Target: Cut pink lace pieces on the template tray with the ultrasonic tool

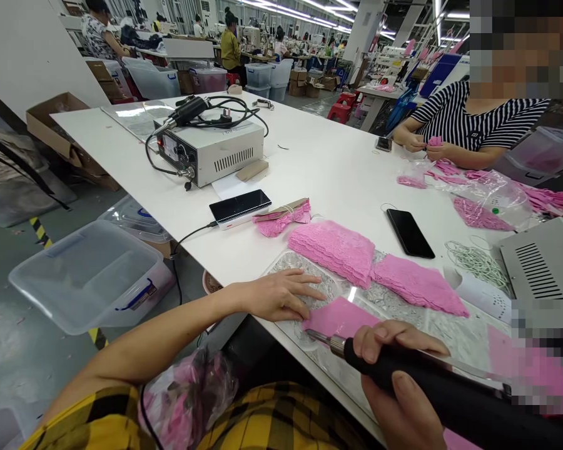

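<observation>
My left hand (281, 294) lies palm down at the near edge of the table, fingers stretched out. Its fingertips touch the left end of a flat pink fabric piece (340, 317) on a clear plastic-covered work surface (281, 262). In my right hand (403, 369) is a thick black handpiece with a metal tip (385, 359). That tip points left and meets the lower left edge of the fabric, close to my left fingers. Just beyond lie a stack of pink lace pieces (331, 250) and a second pink stack (420, 284).
A grey power unit (225, 153) carries another black handpiece (187, 111). Two phones (241, 206) (410, 233), a tied pink bundle (284, 220) and white elastic cord (476, 262) lie around. A person in stripes (483, 125) sits opposite. A plastic bin (94, 275) stands left.
</observation>
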A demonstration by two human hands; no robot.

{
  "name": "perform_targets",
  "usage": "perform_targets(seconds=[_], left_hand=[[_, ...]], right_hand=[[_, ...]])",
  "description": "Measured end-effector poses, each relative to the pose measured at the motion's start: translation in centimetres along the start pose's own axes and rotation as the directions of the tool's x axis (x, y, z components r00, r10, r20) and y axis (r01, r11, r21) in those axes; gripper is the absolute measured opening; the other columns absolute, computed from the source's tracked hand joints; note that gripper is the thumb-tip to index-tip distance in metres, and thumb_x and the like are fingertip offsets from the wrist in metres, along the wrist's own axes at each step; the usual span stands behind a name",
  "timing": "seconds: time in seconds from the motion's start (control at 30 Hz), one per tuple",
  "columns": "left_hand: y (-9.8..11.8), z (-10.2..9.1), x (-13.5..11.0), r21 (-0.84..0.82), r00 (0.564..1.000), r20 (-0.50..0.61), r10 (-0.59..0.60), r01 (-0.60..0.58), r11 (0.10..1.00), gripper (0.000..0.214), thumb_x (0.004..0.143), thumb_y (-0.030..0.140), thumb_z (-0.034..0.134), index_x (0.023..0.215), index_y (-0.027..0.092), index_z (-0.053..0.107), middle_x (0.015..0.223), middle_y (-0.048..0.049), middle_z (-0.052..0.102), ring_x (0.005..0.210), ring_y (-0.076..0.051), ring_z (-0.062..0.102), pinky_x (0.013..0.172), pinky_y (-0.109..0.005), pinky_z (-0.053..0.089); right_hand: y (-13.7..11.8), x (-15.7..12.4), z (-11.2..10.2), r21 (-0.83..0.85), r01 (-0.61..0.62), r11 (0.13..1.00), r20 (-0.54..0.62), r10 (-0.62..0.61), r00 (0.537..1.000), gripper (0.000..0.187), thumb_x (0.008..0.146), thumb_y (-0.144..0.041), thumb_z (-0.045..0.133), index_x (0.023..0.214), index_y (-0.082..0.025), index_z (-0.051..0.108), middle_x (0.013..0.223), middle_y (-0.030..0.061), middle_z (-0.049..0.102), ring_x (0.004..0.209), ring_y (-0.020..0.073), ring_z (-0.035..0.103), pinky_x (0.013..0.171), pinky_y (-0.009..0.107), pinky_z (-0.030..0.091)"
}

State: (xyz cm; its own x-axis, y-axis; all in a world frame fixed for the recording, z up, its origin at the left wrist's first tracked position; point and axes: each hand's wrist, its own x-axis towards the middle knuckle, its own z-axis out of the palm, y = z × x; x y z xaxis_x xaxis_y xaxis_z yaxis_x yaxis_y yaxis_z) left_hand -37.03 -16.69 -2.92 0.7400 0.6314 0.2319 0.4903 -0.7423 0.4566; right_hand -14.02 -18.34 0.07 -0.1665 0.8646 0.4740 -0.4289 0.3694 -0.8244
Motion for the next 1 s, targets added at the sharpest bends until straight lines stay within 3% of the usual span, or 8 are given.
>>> perform_targets(seconds=[0.4, 0.7, 0.83, 1.0], left_hand=[[0.12, 0.50, 0.20, 0.086, 0.994, -0.064, 0.089, -0.084, 0.993, 0.017, 0.095, 0.023, 0.054, 0.090, 0.019, 0.071, 0.133, -0.0073, 0.059, 0.138, -0.025, 0.038, 0.117, -0.044, 0.025], [0.08, 0.43, -0.07, 0.073, 0.992, -0.095, 0.087, -0.081, 0.994, 0.020, 0.094, 0.019, 0.050, 0.093, 0.018, 0.071, 0.131, -0.0079, 0.060, 0.137, -0.026, 0.040, 0.115, -0.042, 0.030], [0.12, 0.35, -0.24, 0.074, 0.994, -0.076, 0.080, -0.075, 0.994, 0.029, 0.086, 0.008, 0.047, 0.098, 0.018, 0.071, 0.135, -0.0077, 0.058, 0.138, -0.026, 0.038, 0.115, -0.043, 0.029], [-0.17, 0.52, -0.25, 0.078, 0.997, -0.046, 0.065, -0.061, 0.995, 0.034, 0.088, 0.008, 0.042, 0.094, 0.021, 0.074, 0.137, -0.0042, 0.056, 0.141, -0.024, 0.034, 0.116, -0.043, 0.027]], right_hand=[[0.30, -0.06, 0.17, 0.032, 0.018, 0.999, -0.007, -0.018, 1.000, 0.015, 0.082, -0.024, 0.058, 0.096, -0.020, 0.055, 0.084, 0.0011, 0.053, 0.059, 0.0109, 0.054, 0.052, 0.032, 0.050], [0.26, 0.03, 0.21, 0.037, 0.033, 0.999, -0.010, -0.032, 0.999, 0.015, 0.081, -0.023, 0.058, 0.097, -0.021, 0.056, 0.085, 0.0009, 0.053, 0.059, 0.0104, 0.053, 0.052, 0.031, 0.049], [0.46, 0.00, 0.11, 0.026, 0.047, 0.999, -0.027, -0.046, 0.999, 0.016, 0.081, -0.023, 0.057, 0.096, -0.021, 0.056, 0.084, 0.0010, 0.052, 0.060, 0.0104, 0.053, 0.052, 0.031, 0.048], [0.59, -0.03, 0.12, 0.021, 0.036, 0.999, -0.024, -0.035, 0.999, 0.016, 0.081, -0.022, 0.057, 0.097, -0.021, 0.055, 0.084, 0.0009, 0.052, 0.060, 0.0110, 0.052, 0.053, 0.031, 0.048]])
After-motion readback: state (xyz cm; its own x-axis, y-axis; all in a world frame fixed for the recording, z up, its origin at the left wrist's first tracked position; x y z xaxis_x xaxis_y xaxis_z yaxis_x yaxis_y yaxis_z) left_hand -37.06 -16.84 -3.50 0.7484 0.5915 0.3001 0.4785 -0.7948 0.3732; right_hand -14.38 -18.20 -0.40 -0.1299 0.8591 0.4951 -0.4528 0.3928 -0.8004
